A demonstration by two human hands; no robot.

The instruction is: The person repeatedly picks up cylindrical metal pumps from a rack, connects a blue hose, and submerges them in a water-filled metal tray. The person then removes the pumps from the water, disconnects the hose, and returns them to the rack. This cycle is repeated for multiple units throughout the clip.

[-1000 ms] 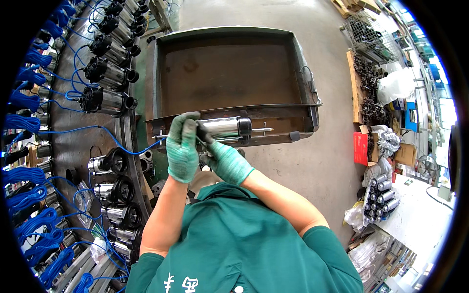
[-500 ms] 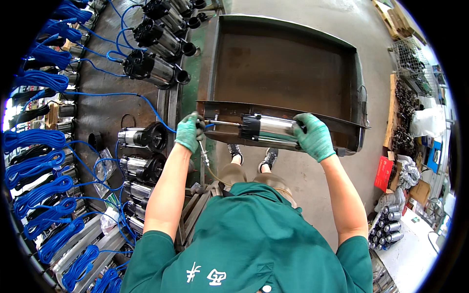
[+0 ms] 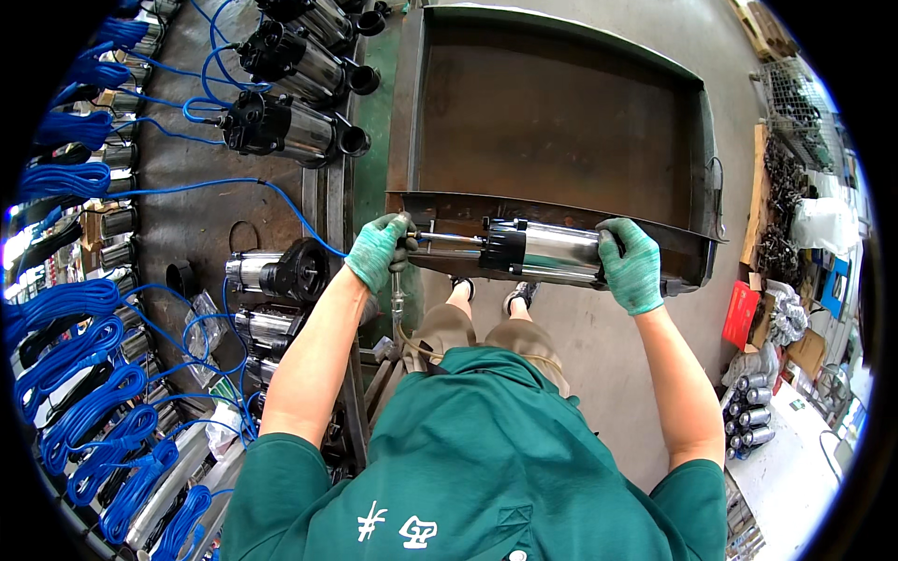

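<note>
A silver, cylindrical submersible pump with a black left end lies sideways over the near edge of a rusty metal trough. My right hand, in a green glove, is closed around the pump's right end. My left hand, gloved too, wraps round what looks like an air blow gun, its grip mostly hidden by the fingers. A thin metal tube runs from that hand toward the pump's black end. Below the fist hangs a metal hose fitting, joined to a yellowish hose.
On the left bench, several finished-looking pumps stand with blue cables, and coiled blue cables line the far left. One blue cable stretches to my left hand. At right are a red box, a wire basket and a white table.
The view has shifted slightly. The pump and both hands now sit a little farther right in the picture, with both holds kept.
</note>
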